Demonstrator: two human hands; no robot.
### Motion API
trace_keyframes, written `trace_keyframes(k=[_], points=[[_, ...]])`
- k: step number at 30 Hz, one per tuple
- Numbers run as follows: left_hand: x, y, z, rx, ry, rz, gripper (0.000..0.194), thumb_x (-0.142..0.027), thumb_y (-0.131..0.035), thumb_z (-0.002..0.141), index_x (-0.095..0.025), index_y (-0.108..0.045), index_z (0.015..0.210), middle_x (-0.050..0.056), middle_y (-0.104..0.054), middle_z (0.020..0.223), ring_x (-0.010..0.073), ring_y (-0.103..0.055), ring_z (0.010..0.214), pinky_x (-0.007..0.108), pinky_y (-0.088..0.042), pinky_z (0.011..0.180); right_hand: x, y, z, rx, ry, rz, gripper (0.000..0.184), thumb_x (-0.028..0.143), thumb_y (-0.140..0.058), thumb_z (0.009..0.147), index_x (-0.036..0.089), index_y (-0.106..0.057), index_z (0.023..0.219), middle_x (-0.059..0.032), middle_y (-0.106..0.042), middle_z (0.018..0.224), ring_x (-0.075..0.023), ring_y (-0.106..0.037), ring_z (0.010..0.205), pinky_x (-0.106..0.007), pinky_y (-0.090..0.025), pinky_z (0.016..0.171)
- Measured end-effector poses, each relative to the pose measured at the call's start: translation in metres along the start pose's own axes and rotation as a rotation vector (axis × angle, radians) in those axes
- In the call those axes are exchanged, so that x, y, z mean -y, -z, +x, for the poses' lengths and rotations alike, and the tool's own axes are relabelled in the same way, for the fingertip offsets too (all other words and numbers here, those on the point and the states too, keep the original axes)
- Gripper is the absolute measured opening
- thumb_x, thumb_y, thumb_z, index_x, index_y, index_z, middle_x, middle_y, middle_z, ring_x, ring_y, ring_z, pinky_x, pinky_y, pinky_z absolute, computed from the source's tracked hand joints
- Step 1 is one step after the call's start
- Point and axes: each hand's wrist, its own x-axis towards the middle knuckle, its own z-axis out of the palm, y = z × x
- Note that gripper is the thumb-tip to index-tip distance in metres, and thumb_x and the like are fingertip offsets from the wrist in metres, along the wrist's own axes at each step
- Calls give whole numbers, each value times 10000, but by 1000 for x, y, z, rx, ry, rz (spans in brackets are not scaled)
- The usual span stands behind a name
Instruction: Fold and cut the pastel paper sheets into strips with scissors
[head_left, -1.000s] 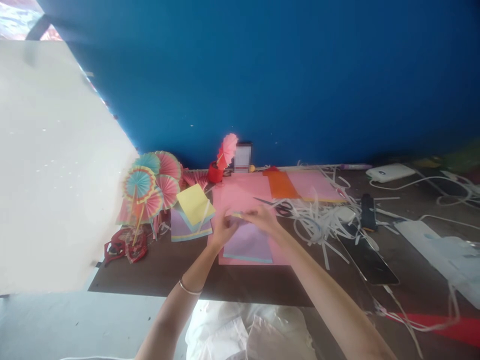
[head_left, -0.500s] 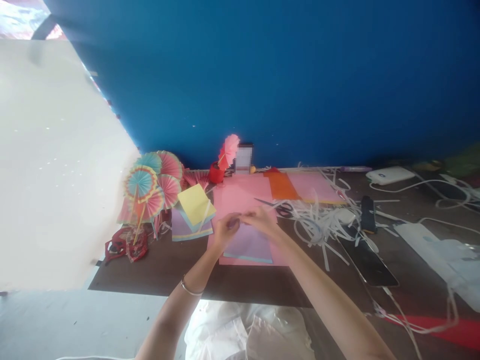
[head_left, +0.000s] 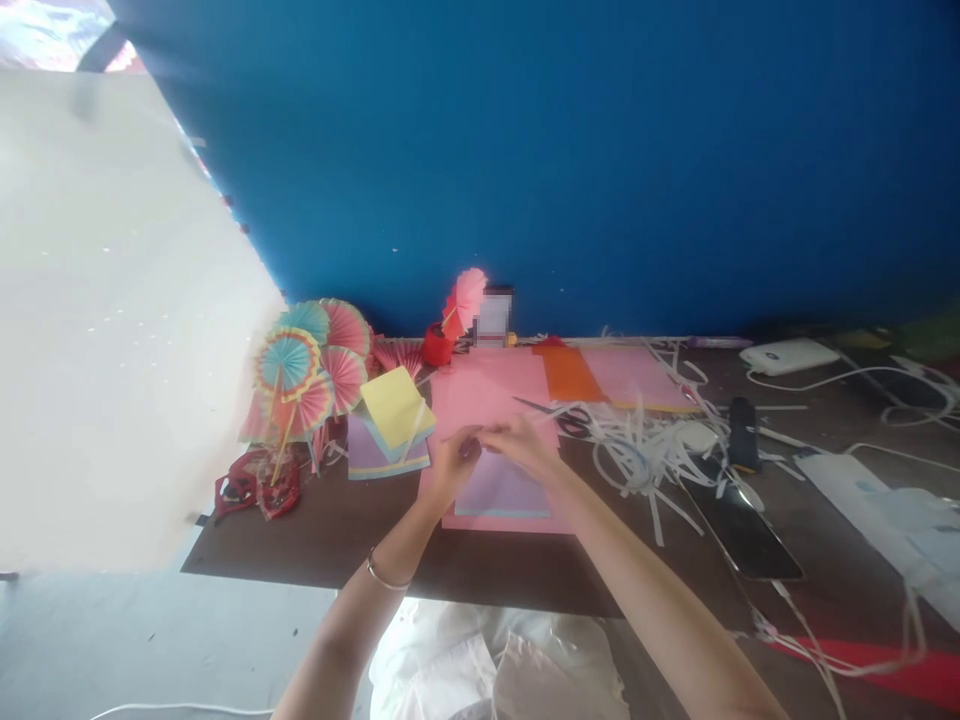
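My left hand point(head_left: 450, 462) and my right hand point(head_left: 525, 447) meet at the far edge of a lilac paper sheet point(head_left: 501, 490), fingers pinched together on its folded edge. The lilac sheet lies on a larger pink sheet point(head_left: 487, 395) on the dark table point(head_left: 315, 540). A thin bangle sits on my left wrist. What lies under my fingertips is too small to make out.
A stack of yellow and lilac paper squares point(head_left: 390, 425) and several paper fans point(head_left: 300, 370) lie to the left. Scissors point(head_left: 562, 415), white paper strips point(head_left: 645, 450), a phone point(head_left: 742, 525), orange paper point(head_left: 568, 373), cables and a white power bank point(head_left: 787, 355) lie to the right. A blue wall stands behind.
Both hands stay pinched at the lilac sheet's far edge, drawing slightly closer together. The view has shifted a little.
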Motion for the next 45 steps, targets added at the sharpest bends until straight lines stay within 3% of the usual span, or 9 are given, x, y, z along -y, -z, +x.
trace_keyframes(k=[14,19,22,25,29,36,41,45], points=[[10,1,2,18,12,35,239,-87,-520,709,-165,-651,893,23,-649,723,125,-544,627,232,-411,581,7,-6,-2,23,14,12,165,284,-578,601,152,-561,502,6,-521,501,-119,-491,531,-223,-348,488],[13,0,5,31,-9,-43,253,-101,-508,714,-168,-644,917,38,-675,843,149,-598,763,256,-458,684,1,-3,-1,-7,17,8,181,320,-594,610,149,-604,549,-4,-557,524,-125,-509,537,-231,-365,502],[13,0,6,63,36,-202,275,-120,-516,722,-169,-640,963,57,-676,918,162,-608,844,273,-472,739,-5,4,0,-52,12,9,200,344,-613,608,147,-621,571,-6,-566,541,-126,-514,546,-235,-382,522],[10,1,6,78,123,-347,248,-199,-517,769,-159,-653,972,81,-671,975,184,-612,899,298,-473,786,-11,10,-1,-80,-11,5,231,376,-638,596,146,-627,580,1,-548,525,-123,-501,530,-235,-377,516],[8,1,6,21,134,-327,265,-338,-524,808,-165,-673,942,85,-662,1019,198,-592,979,324,-436,881,-15,13,-2,-68,-10,-9,311,450,-657,586,152,-590,526,17,-499,476,-110,-453,489,-233,-330,474],[13,-2,6,49,138,-328,416,-438,-510,811,-212,-534,1159,56,-668,888,173,-620,787,297,-482,696,-24,13,3,-60,-5,0,310,436,-664,583,138,-595,535,9,-511,501,-106,-448,503,-230,-327,481],[12,0,5,22,129,-285,405,-433,-512,812,-228,-515,1161,47,-653,885,153,-608,781,266,-475,687,-27,16,5,-60,18,-5,316,445,-667,561,138,-596,527,13,-518,512,-113,-460,523,-231,-336,493],[11,0,5,41,135,-291,415,-438,-497,819,-222,-489,1173,0,-611,699,110,-543,568,223,-425,532,-28,17,6,-66,23,-17,315,445,-666,566,134,-618,545,7,-537,518,-118,-474,525,-232,-342,493]])
